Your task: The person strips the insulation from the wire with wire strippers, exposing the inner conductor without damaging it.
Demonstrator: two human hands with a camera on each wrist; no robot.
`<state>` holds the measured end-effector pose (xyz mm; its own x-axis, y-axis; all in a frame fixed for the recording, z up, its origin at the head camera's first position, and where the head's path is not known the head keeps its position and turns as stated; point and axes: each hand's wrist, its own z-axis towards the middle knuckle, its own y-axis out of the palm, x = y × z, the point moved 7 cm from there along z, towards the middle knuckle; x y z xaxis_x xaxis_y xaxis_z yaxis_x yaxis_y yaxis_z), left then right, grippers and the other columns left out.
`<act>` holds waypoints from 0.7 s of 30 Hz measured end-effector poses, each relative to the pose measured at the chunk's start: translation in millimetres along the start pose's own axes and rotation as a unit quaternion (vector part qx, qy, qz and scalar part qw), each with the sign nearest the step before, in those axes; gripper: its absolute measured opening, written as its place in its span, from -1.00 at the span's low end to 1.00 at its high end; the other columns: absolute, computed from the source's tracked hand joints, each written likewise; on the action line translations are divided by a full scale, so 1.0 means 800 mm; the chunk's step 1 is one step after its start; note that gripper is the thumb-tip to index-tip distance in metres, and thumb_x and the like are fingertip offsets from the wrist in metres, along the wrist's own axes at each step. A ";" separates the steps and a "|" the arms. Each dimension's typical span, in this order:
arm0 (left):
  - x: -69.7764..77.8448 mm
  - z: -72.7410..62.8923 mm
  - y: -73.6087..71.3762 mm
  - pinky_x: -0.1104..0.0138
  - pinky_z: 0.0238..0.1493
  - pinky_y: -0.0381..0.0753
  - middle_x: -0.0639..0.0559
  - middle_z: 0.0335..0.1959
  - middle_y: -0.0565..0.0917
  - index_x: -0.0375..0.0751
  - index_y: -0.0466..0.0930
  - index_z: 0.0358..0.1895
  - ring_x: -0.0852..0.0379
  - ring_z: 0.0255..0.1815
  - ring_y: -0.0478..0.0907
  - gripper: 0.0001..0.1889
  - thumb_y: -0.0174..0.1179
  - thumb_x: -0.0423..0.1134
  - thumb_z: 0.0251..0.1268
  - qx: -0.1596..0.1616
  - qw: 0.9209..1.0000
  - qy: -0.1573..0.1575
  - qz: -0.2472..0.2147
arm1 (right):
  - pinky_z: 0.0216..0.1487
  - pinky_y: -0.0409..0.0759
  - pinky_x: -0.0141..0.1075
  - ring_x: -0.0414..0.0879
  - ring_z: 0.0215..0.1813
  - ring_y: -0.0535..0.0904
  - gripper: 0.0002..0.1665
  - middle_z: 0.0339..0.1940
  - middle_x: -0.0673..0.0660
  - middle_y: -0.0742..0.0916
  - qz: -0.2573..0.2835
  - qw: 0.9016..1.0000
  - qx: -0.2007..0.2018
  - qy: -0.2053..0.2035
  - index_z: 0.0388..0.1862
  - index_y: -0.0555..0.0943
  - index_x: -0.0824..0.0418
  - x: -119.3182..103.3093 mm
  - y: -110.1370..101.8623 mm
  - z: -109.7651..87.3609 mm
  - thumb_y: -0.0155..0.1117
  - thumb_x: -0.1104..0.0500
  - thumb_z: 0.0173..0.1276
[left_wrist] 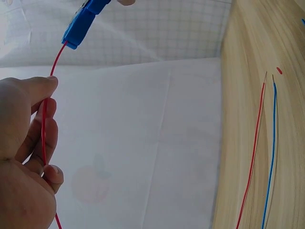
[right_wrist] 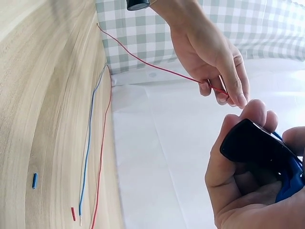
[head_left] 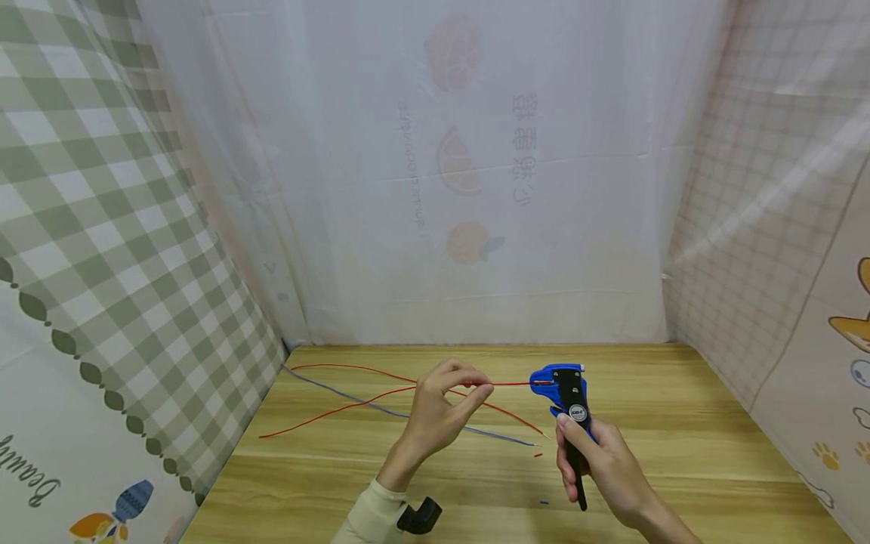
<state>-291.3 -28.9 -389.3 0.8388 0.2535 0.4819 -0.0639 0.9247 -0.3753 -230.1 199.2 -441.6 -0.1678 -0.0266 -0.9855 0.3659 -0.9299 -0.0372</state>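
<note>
A red wire point(head_left: 510, 384) is pinched between the thumb and fingers of my left hand point(head_left: 435, 412), above the table. Its tail trails off to the left, and in the left wrist view it runs along the palm. The other end enters the nose of a blue and black wire stripper point(head_left: 567, 389). My right hand point(head_left: 612, 465) grips this tool by its black handles, thumb near the round badge. In the right wrist view, a black handle end point(right_wrist: 250, 140) sticks out of the curled fingers, while the tool's head is out of frame.
On the wooden table point(head_left: 652, 423) lie a second red wire point(head_left: 513, 415) and a blue wire point(head_left: 499, 435), both with bare metal tips. Nearby are a short red piece point(head_left: 538, 455) and a short blue piece point(head_left: 544, 502). Cloth curtains point(head_left: 340, 227) enclose the back and sides.
</note>
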 end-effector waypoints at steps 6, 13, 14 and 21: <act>0.000 0.001 -0.001 0.37 -0.09 0.77 0.01 -0.20 0.86 -0.11 0.90 -0.18 0.12 -0.14 0.80 -0.93 0.52 -0.39 0.47 0.002 1.000 0.004 -0.001 | -0.62 0.68 0.01 0.05 -0.68 0.63 -0.57 -0.57 0.48 0.45 0.000 1.000 0.004 -0.009 -0.16 0.45 0.30 0.000 0.002 0.000 -0.22 0.13 0.96; 0.001 0.000 -0.002 0.37 -0.10 0.76 0.01 -0.20 0.86 -0.11 0.90 -0.18 0.12 -0.14 0.81 -0.94 0.52 -0.37 0.48 0.005 1.000 0.004 -0.001 | -0.62 0.66 0.00 0.10 -0.69 0.62 -0.56 -0.58 0.49 0.44 -0.002 1.000 0.007 -0.016 -0.18 0.45 0.30 -0.002 0.003 0.000 -0.23 0.14 0.96; 0.001 0.000 -0.002 0.37 -0.10 0.76 0.01 -0.20 0.86 -0.11 0.90 -0.18 0.12 -0.14 0.81 -0.94 0.52 -0.37 0.48 0.006 1.000 0.005 -0.001 | -0.62 0.66 0.01 0.10 -0.69 0.62 -0.56 -0.58 0.49 0.44 -0.002 1.000 0.007 -0.016 -0.18 0.45 0.30 -0.002 0.003 0.000 -0.23 0.13 0.96; 0.003 0.001 -0.003 0.38 -0.11 0.75 0.01 -0.21 0.86 -0.11 0.90 -0.18 0.12 -0.16 0.81 -0.94 0.52 -0.36 0.48 0.009 1.000 0.008 -0.001 | -0.63 0.66 0.00 0.07 -0.69 0.61 -0.55 -0.58 0.47 0.44 0.000 1.000 0.012 -0.015 -0.18 0.45 0.30 -0.002 0.004 0.000 -0.22 0.13 0.96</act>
<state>-289.8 -30.5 -386.6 0.8469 0.2472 0.4707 -0.0719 0.9304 -0.3593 -228.4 196.0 -439.9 -0.1962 -0.0377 -0.9798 0.3430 -0.9388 -0.0325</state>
